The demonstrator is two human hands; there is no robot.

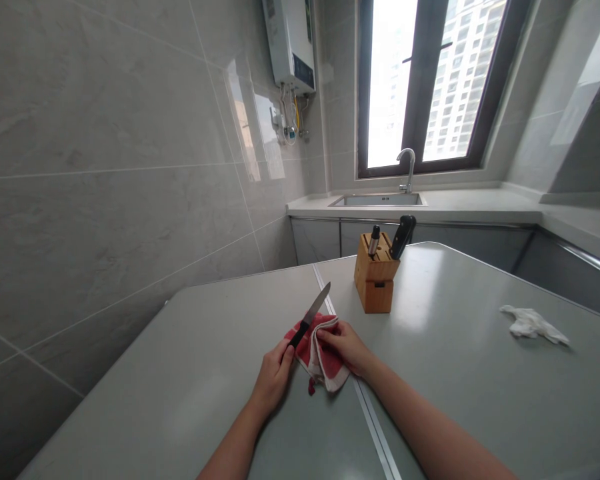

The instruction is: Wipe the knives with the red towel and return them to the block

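Observation:
My left hand (274, 375) is closed around the black handle of a kitchen knife (316, 308), whose blade points up and away to the right. A red and white cloth (325, 360) hangs in folds from my right hand (349, 348), its fingers pinching the upper edge. Part of the cloth lies behind the knife handle, close to the blade's lower end; whether it touches the blade I cannot tell. Beyond my hands a wooden knife block (377, 280) stands upright on the table, with a black-handled cleaver or knife (403, 235) and a smaller black-handled tool (375, 240) in its slots.
The pale table (205, 360) has a metal seam (375, 427) running across it. A crumpled white tissue or cloth (533, 325) lies at the right. Past the table are a counter with a sink (380, 200), a faucet (407, 167) and a window; a tiled wall (130, 220) borders the left.

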